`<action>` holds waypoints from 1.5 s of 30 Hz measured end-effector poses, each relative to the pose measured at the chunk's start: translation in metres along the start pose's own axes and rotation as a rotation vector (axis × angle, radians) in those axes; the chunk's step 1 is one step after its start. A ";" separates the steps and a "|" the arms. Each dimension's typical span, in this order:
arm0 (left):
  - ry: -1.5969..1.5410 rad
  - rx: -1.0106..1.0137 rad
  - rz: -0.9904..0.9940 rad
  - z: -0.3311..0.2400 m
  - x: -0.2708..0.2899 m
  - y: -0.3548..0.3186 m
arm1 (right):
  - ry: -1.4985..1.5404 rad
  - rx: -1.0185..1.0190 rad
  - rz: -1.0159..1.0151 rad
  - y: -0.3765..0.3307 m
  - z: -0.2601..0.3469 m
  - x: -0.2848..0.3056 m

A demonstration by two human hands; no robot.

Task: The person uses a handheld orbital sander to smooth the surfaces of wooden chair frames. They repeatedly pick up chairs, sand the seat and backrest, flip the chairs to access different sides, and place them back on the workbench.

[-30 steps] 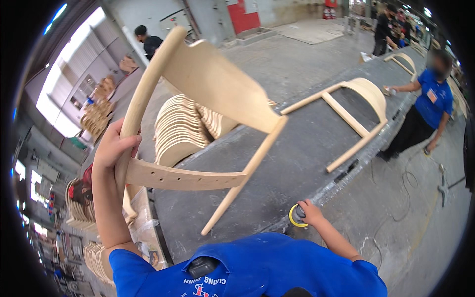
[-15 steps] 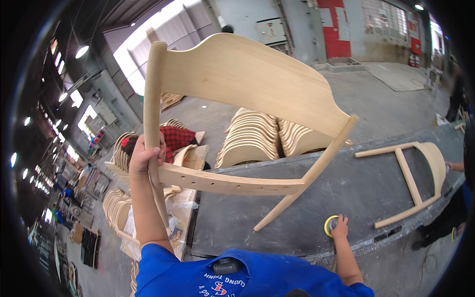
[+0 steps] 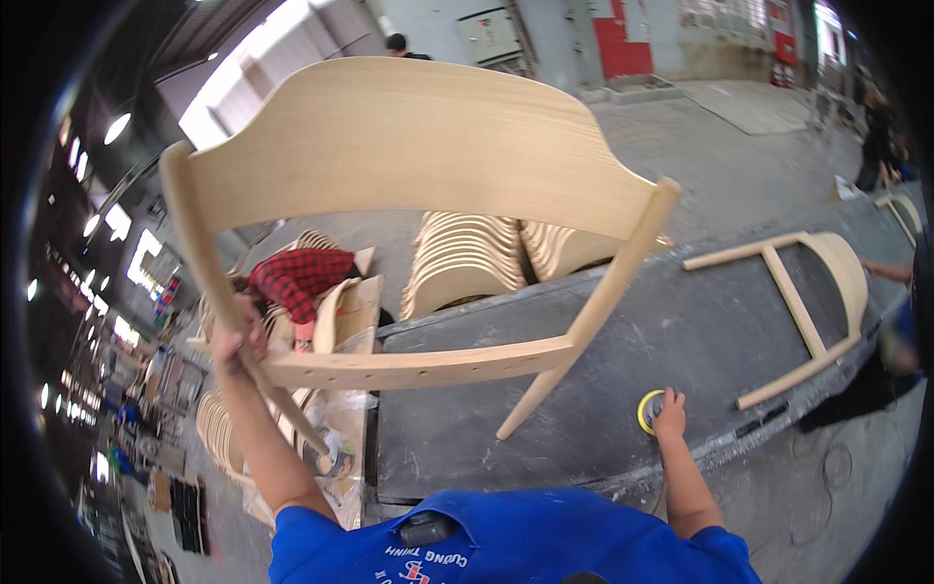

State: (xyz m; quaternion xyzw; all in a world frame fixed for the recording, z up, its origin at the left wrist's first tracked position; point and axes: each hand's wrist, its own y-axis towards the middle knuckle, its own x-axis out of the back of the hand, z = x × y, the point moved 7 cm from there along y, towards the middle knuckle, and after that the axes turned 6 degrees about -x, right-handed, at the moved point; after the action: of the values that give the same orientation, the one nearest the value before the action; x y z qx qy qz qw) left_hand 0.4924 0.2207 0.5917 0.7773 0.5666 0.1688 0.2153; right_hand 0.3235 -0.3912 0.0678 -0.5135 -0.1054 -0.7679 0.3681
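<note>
My left hand (image 3: 238, 352) grips one leg of a pale wooden chair back frame (image 3: 428, 136), near where the crossrail (image 3: 418, 366) joins it. The frame is held raised and tilted, with its curved backrest at the top and a row of small holes along the crossrail. Its other leg (image 3: 608, 292) slants down toward the dark table, its end seemingly at the surface. Over the table near its front edge, my right hand (image 3: 669, 417) is wrapped round a round sander with a yellow rim (image 3: 646, 413), apart from the frame.
The long dark table (image 3: 467, 457) runs to the right, bearing another chair back frame (image 3: 796, 302) beside a co-worker's hand. Stacked curved wooden parts (image 3: 462, 263) stand beyond it. A person in a red plaid shirt (image 3: 302, 282) bends over a board at left. A cable (image 3: 832, 477) lies on the floor.
The chair frame has swung left and nearer, its backrest turned more face-on. My left hand has moved left and down with it. My right hand stays on the sander. The plaid-shirted person shows more.
</note>
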 end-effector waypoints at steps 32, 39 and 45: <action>-0.399 -0.007 0.267 0.028 0.087 -0.023 | 0.183 0.193 -0.245 0.010 0.047 0.073; -0.342 -0.136 0.162 -0.007 0.055 -0.069 | 1.602 0.750 0.020 -0.060 0.157 0.274; -0.269 -0.197 0.290 -0.039 0.018 -0.102 | 1.289 0.691 -0.461 -0.110 0.198 0.344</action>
State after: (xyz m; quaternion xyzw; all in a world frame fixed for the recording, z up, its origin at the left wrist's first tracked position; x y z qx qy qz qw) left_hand 0.3953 0.2706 0.5713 0.8414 0.3958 0.1472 0.3374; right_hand 0.3207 -0.3642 0.4788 0.2151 -0.2086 -0.8963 0.3269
